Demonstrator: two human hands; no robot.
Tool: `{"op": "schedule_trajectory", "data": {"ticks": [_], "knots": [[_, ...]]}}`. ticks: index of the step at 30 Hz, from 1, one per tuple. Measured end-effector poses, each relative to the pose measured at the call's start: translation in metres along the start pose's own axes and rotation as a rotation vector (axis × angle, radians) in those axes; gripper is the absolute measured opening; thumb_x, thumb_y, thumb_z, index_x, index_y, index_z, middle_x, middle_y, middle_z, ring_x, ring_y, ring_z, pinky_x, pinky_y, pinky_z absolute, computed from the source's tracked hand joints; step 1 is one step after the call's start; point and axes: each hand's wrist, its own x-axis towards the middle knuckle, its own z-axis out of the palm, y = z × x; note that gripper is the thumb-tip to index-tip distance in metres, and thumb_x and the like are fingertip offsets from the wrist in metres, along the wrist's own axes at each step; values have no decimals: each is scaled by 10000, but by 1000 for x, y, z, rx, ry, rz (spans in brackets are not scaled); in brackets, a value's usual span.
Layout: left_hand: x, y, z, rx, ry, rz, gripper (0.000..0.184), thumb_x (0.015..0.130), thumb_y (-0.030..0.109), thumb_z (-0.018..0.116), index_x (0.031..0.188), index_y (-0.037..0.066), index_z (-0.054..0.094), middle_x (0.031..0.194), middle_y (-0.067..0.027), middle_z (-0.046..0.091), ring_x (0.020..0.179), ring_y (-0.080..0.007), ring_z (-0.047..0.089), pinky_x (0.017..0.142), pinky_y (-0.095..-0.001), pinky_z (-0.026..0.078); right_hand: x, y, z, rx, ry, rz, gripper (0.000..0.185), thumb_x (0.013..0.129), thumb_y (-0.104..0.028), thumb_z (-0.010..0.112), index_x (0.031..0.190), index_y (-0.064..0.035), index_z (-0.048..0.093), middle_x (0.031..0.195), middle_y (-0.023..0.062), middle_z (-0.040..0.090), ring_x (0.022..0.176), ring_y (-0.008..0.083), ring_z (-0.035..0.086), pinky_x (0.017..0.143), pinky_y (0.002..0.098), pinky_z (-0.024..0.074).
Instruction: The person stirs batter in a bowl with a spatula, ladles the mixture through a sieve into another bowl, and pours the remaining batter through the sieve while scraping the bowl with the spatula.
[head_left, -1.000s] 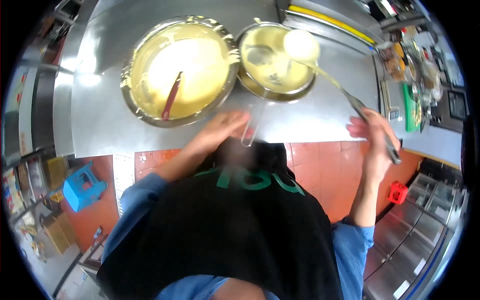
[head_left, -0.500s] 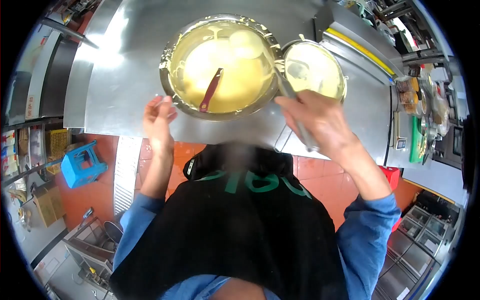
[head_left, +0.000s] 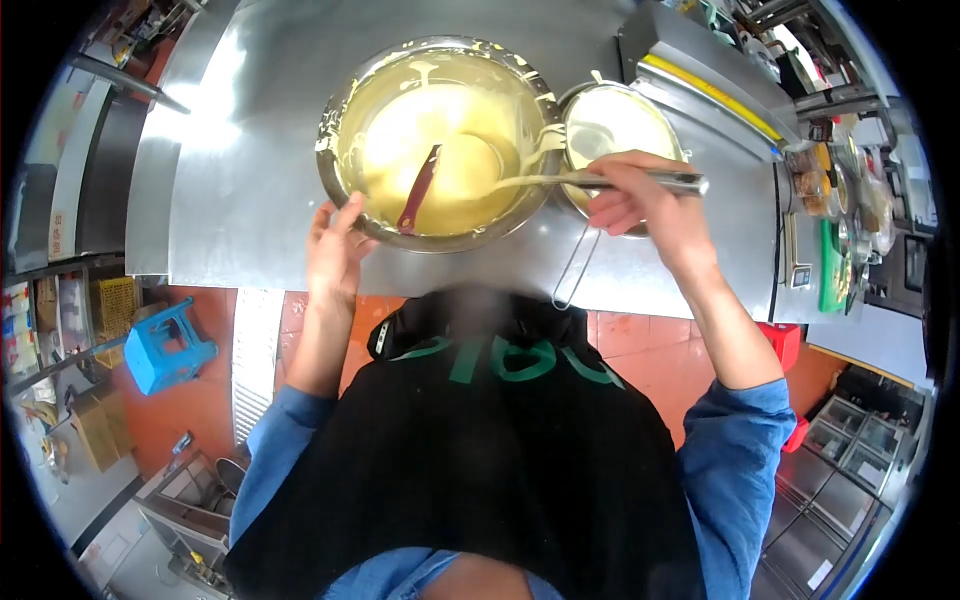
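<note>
Head view: one ladle (head_left: pixel 535 181) has its cup inside the large bowl (head_left: pixel 470 242), at the pale yellow mixture (head_left: pixel 400 130); how deep the cup sits cannot be told. One dark red spatula (head_left: pixel 419 190) is just beside the cup, leaning toward the large bowl's near side. Two hands are present, with one at each side of the large bowl. The right hand (head_left: pixel 650 200), to the right of the large bowl, grasps the ladle's handle between thumb and fingers; the lower fingers are curled and a little parted. The left hand (head_left: pixel 338 240), at the large bowl's near left edge, has its fingers parted and loosely curved, the thumb at the rim; how firmly it presses cannot be told. The ladle's long axis runs crosswise, roughly along the counter's front edge, cup end toward the person's left and handle end toward the right.

Just right of the large bowl, one strainer (head_left: pixel 642 112) sits over one smaller bowl, partly under the ladle's handle, its single wire handle (head_left: pixel 580 262) reaching toward the person. All stand on one metal counter (head_left: pixel 260 200). Farther right of the large bowl is one green board (head_left: pixel 832 265); well apart to its left, one blue stool (head_left: pixel 165 345) stands on the reddish floor (head_left: pixel 640 360).
</note>
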Motion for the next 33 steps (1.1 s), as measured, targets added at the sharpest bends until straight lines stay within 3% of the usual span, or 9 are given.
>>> {"op": "schedule_trajectory", "data": {"ticks": [3, 9, 12, 15, 19, 24, 27, 30, 33], "knots": [[-5, 16, 10, -24, -64, -73, 429, 817, 116, 667, 1166, 22, 437, 1091, -121, 560, 896, -239, 594, 770, -370, 483, -12, 1, -9, 85, 48, -23, 309, 847, -236, 535, 948, 32, 652, 752, 149, 657, 620, 202, 660, 536, 254, 497], [35, -8, -2, 49, -84, -120, 560, 769, 76, 699, 1222, -73, 406, 1112, -163, 537, 971, -280, 566, 763, -415, 501, -34, -3, -18, 48, 72, -148, 269, 851, -206, 534, 946, 8, 667, 716, 136, 656, 615, 194, 658, 540, 250, 496], [37, -11, -4, 14, -99, -99, 550, 772, 66, 690, 1223, -74, 407, 1128, -171, 524, 999, -282, 550, 770, -424, 501, -39, -8, -24, 41, 77, -201, 255, 852, -197, 536, 939, 0, 672, 709, 131, 655, 613, 187, 657, 541, 245, 496], [43, -15, -6, -2, -58, -126, 419, 803, 61, 659, 1168, -28, 476, 1075, -129, 559, 864, -248, 580, 722, -401, 503, -43, -16, -32, 38, 71, -222, 258, 852, -200, 536, 942, 0, 670, 709, 131, 654, 610, 190, 656, 539, 245, 497], [35, -12, -2, 1, -74, -102, 387, 800, 60, 660, 1142, -26, 500, 1063, -129, 564, 832, -236, 585, 701, -393, 501, -49, -28, -43, 48, 127, -205, 261, 846, -204, 537, 937, 3, 667, 740, 144, 658, 608, 208, 656, 532, 252, 499], [33, -10, -1, 41, -71, -94, 367, 795, 58, 663, 1123, -17, 515, 1028, -117, 575, 817, -228, 589, 679, -377, 497, -71, -34, -66, 11, 246, -235, 323, 892, -230, 464, 1009, 36, 606, 745, 166, 661, 607, 208, 651, 542, 258, 493], [33, -11, -1, 19, -84, -73, 372, 788, 52, 670, 1119, -16, 515, 1020, -106, 577, 827, -228, 589, 672, -367, 499, -88, -33, -86, -6, 318, -240, 339, 905, -235, 452, 1050, 44, 576, 746, 166, 660, 605, 199, 649, 551, 261, 503], [39, -14, -6, 18, -102, -39, 499, 769, 30, 680, 1189, -78, 433, 1105, -167, 529, 965, -290, 567, 716, -447, 559, -102, -27, -97, -17, 415, -242, 337, 856, -246, 501, 984, 39, 628, 729, 167, 656, 595, 202, 649, 551, 248, 491], [38, -12, -4, 38, -102, -35, 523, 771, 31, 678, 1207, -81, 411, 1118, -167, 515, 985, -295, 557, 730, -448, 560, -104, -8, -86, -231, 420, -322, 227, 875, -152, 508, 981, -4, 644, 794, 119, 667, 630, 185, 641, 576, 249, 493]]}}
